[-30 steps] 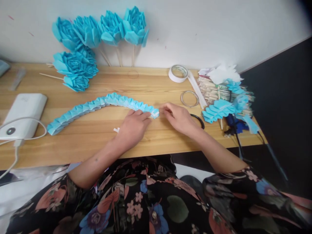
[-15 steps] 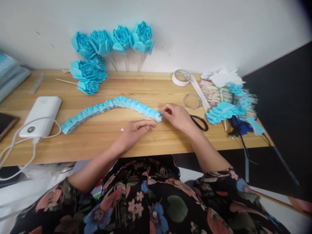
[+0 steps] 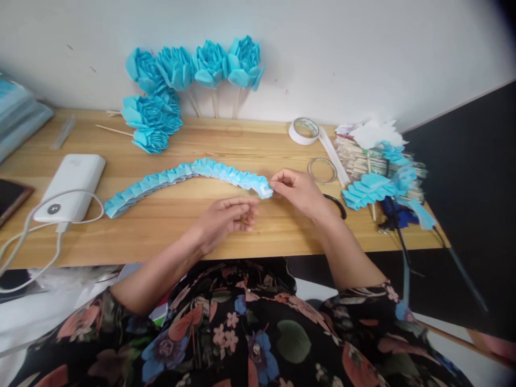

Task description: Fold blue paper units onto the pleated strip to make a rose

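A long pleated strip of light blue folded paper [image 3: 177, 175] curves across the wooden table [image 3: 169, 231]. My right hand [image 3: 300, 192] pinches the strip's right end and lifts it slightly off the wood. My left hand [image 3: 226, 216] rests just in front of that end, fingers curled loosely with the tips close together; I cannot make out anything in them. Black scissors [image 3: 336, 204] lie partly hidden behind my right wrist.
Several blue paper flowers on sticks [image 3: 193, 70] lean on the wall. A white power bank [image 3: 70, 185] with cable lies at left. A tape roll [image 3: 304, 130], a clear ring [image 3: 322, 170] and a pile of sticks and blue paper pieces [image 3: 374, 172] sit at right.
My left hand came off the strip's end and drew back toward me, curling its fingers. My right hand kept the end and raised it a little. The view shifted.
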Demonstrator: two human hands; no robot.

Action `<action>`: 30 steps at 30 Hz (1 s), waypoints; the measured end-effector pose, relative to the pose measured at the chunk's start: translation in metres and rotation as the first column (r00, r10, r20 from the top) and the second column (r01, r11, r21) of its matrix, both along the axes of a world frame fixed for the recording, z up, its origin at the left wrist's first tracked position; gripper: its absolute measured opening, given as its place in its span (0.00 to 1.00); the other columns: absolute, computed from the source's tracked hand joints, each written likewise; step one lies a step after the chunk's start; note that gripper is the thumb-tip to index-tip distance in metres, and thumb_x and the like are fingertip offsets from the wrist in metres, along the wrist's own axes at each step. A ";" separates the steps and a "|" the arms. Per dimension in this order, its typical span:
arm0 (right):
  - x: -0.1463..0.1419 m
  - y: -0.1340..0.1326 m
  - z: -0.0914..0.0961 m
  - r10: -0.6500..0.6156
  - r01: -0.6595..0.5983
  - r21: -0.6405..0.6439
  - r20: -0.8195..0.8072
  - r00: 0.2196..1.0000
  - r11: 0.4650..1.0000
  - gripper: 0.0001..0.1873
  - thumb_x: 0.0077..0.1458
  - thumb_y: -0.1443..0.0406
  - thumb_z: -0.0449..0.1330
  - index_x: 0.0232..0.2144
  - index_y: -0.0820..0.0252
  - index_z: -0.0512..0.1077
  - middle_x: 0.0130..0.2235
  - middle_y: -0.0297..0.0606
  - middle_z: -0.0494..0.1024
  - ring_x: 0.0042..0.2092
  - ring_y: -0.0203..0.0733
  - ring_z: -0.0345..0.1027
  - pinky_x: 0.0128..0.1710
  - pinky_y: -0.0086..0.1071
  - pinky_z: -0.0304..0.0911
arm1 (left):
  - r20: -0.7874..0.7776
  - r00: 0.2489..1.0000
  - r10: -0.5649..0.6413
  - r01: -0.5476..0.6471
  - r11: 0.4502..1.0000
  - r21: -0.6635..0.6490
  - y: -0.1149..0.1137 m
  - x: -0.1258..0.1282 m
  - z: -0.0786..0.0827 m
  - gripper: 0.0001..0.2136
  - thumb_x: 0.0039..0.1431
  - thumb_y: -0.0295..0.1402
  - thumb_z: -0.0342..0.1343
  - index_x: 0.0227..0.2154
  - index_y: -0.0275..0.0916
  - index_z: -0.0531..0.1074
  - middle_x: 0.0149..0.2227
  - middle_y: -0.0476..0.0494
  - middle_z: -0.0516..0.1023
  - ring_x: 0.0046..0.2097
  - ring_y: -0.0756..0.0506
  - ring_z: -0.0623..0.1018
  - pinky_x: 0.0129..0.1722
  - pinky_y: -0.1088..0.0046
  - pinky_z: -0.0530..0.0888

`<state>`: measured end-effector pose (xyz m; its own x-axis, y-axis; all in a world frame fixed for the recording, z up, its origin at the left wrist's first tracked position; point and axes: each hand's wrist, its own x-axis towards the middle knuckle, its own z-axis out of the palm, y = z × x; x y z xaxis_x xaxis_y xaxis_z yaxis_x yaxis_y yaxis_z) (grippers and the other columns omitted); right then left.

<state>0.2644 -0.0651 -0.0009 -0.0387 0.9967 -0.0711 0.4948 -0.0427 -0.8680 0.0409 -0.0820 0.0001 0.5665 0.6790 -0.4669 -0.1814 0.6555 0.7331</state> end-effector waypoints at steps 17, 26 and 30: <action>-0.009 0.016 0.008 -0.023 0.040 0.043 -0.346 0.938 0.998 0.10 0.54 0.59 0.66 0.37 0.57 0.76 0.31 0.32 0.79 0.32 0.33 0.71 0.34 0.29 0.68 | -0.017 0.997 0.079 -0.080 0.992 -0.095 0.039 0.036 0.014 0.09 0.66 0.24 0.52 0.28 0.33 0.68 0.24 0.49 0.71 0.23 0.54 0.71 0.21 0.80 0.65; -0.018 0.019 -0.007 0.073 -0.070 0.023 -0.484 0.872 0.997 0.25 0.53 0.53 0.67 0.51 0.53 0.71 0.39 0.35 0.79 0.38 0.38 0.73 0.41 0.35 0.72 | 0.017 0.984 0.178 -0.179 0.980 0.086 0.045 0.035 -0.009 0.06 0.62 0.25 0.58 0.29 0.33 0.69 0.24 0.49 0.73 0.24 0.54 0.72 0.22 0.79 0.67; -0.018 0.019 -0.013 0.030 -0.022 0.023 -0.446 0.895 0.999 0.25 0.52 0.58 0.67 0.52 0.51 0.71 0.42 0.36 0.78 0.41 0.41 0.72 0.41 0.36 0.72 | -0.010 0.996 0.091 -0.090 0.993 0.082 0.054 0.025 -0.004 0.06 0.62 0.24 0.56 0.29 0.32 0.70 0.27 0.46 0.75 0.24 0.53 0.74 0.23 0.77 0.71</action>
<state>0.2465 -0.0458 -0.0134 -0.0884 0.9958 -0.0234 0.0562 -0.0185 -0.9983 0.0655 -0.0277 -0.0038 0.4954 0.7629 -0.4154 -0.2268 0.5752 0.7859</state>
